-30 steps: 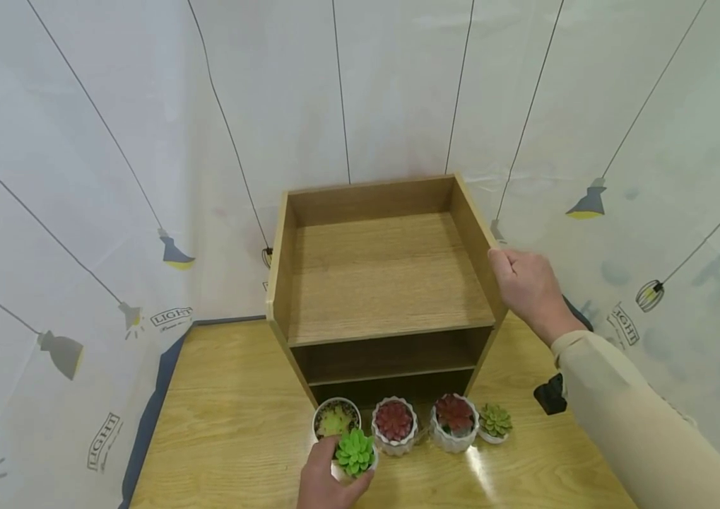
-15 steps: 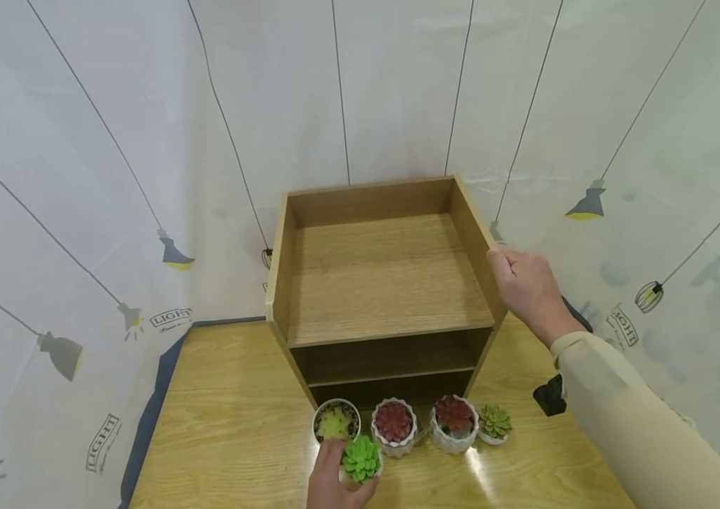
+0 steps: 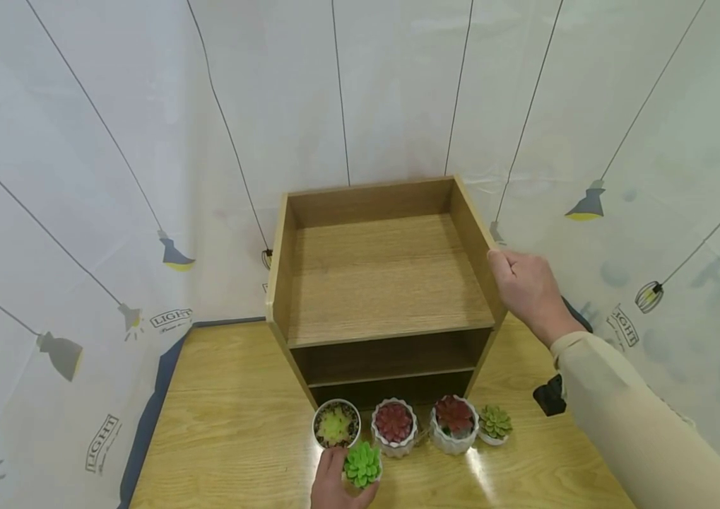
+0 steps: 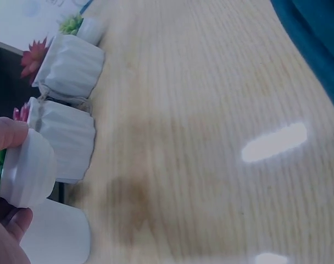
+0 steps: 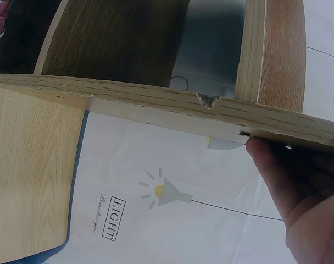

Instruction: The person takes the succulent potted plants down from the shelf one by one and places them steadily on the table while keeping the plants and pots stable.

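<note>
My left hand (image 3: 339,488) pinches a small potted succulent (image 3: 362,464) with bright green leaves between fingers and thumb. Its white round pot (image 4: 28,168) is tilted in the left wrist view, close to the other pots. Just behind it in the head view is a white pot with a yellow-green succulent (image 3: 335,424). My right hand (image 3: 528,288) grips the right side panel of a wooden shelf unit (image 3: 391,283). In the right wrist view, fingers (image 5: 271,176) of that hand lie against the panel's outer face; the rest is partly cut off.
Two ribbed white pots with dark red succulents (image 3: 394,422) (image 3: 455,416) and a small green succulent (image 3: 495,422) stand in a row before the shelf. A black object (image 3: 550,396) lies by the right sleeve. Printed sheeting (image 3: 398,92) surrounds the wooden table (image 3: 226,396).
My left hand has shifted slightly right and toward me with the green succulent, uncovering more of the yellow-green one behind. The right hand and the shelf unit have stayed put.
</note>
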`<act>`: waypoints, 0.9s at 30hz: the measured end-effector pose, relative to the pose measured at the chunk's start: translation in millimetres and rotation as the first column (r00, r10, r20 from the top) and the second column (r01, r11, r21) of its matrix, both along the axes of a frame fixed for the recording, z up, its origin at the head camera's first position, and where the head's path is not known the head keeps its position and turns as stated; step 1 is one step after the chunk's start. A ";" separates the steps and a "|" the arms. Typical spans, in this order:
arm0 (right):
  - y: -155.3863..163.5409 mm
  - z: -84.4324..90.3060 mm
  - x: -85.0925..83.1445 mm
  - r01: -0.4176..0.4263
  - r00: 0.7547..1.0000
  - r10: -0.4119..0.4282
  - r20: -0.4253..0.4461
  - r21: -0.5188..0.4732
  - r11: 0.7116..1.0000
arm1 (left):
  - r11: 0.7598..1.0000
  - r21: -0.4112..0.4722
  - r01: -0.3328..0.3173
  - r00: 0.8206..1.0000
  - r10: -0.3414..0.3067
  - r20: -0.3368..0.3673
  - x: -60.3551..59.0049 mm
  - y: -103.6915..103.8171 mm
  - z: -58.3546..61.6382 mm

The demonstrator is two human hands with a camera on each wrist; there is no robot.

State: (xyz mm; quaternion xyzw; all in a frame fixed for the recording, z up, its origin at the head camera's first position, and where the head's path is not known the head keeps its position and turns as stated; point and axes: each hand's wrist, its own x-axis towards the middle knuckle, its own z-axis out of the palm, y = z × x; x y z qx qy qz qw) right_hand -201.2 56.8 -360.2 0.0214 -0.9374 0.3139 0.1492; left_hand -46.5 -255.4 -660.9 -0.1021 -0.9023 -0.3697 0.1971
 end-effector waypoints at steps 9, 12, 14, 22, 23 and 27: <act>0.3 0.3 0.5 -0.004 1.000 0.004 -0.001 0.003 1.000 | 0.999 -0.028 0.038 0.997 -0.035 0.074 1.7 0.5 -11.9; 0.4 0.0 0.4 -0.006 1.000 0.006 -0.004 0.001 1.000 | 0.999 -0.022 0.047 0.988 -0.043 0.149 2.6 0.6 -13.2; 0.3 0.1 0.1 -0.006 1.000 0.006 -0.005 0.001 1.000 | 0.998 -0.028 0.050 0.987 -0.045 0.153 2.0 1.0 -17.4; 0.4 -0.4 -0.1 -0.001 1.000 0.001 -0.007 0.003 1.000 | 0.999 -0.041 0.027 0.990 -0.021 0.141 0.0 5.1 -27.7; 0.5 -0.5 0.0 -0.002 1.000 0.002 -0.007 0.002 1.000 | 0.999 -0.041 0.019 0.987 -0.012 0.158 -0.2 5.9 -28.3; 0.5 -0.8 -0.2 -0.005 1.000 0.005 -0.006 0.003 1.000 | 0.998 -0.063 -0.023 0.977 0.036 0.208 -1.6 9.9 -31.2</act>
